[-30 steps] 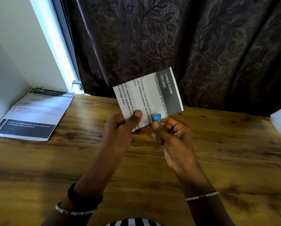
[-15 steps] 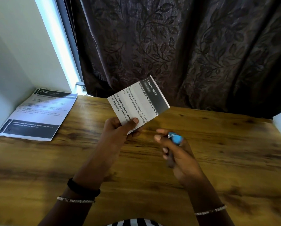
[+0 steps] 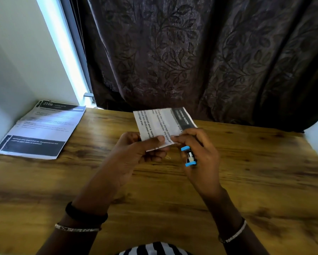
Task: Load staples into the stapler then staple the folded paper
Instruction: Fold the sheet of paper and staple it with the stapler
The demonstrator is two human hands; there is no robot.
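The stapler [image 3: 189,156] sits mostly hidden inside the gripping right hand [image 3: 207,160]. The left hand [image 3: 134,153] pinches the near edge of the folded paper [image 3: 161,124]; the worktop [image 3: 268,173] stretches wide toward three o'clock.

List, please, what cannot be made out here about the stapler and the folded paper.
Head view: most of the stapler is hidden inside the right hand, so its staple load cannot be seen.
Head view: the folded paper has its lower edge covered by the left hand; any staple there is hidden or too small.
Head view: the small print on the sheets at far left is blurred.
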